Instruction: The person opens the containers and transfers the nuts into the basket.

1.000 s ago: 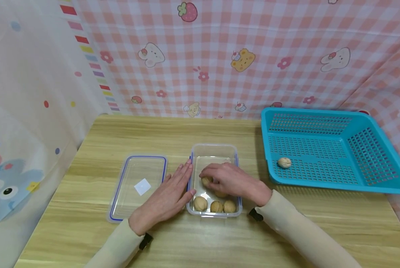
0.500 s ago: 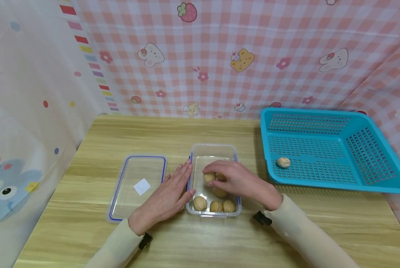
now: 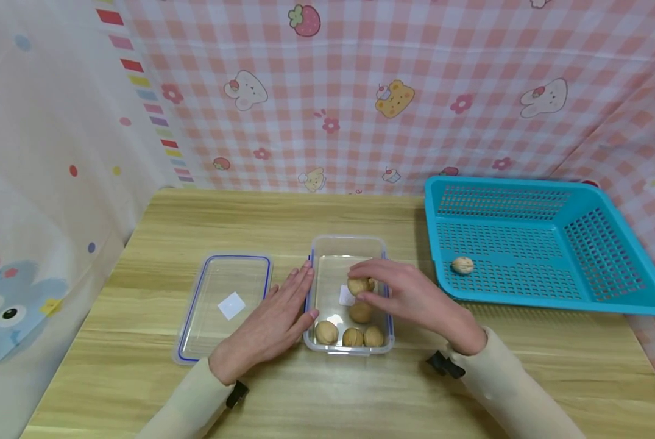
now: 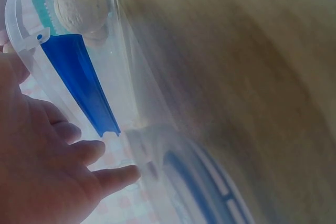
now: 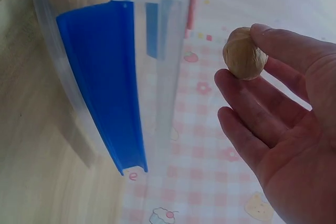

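Observation:
My right hand (image 3: 415, 299) pinches a walnut (image 3: 358, 286) between thumb and fingertips, over a clear plastic food container (image 3: 349, 238). In the right wrist view that same walnut (image 5: 244, 54) shows above the container's rim, beside a blue side latch (image 5: 105, 72). Several walnuts lie in the container, among them one walnut (image 3: 326, 333) in its front left corner. My left hand (image 3: 269, 323) lies with straight fingers along the container's left side. Its fingers (image 4: 118, 178) show near the other blue latch (image 4: 81, 82) in the left wrist view.
A clear lid (image 3: 225, 350) with a blue seal lies left of the container, partly behind my left hand. At the right stands a turquoise perforated basket (image 3: 530, 256) holding one walnut (image 3: 462, 265). A checked cloth (image 3: 327, 91) hangs behind the wooden table (image 3: 239, 219).
My right hand has moved right with the walnut, from over the container's middle toward its right side. A white label on the container's bottom has come into sight. My left hand stays in place.

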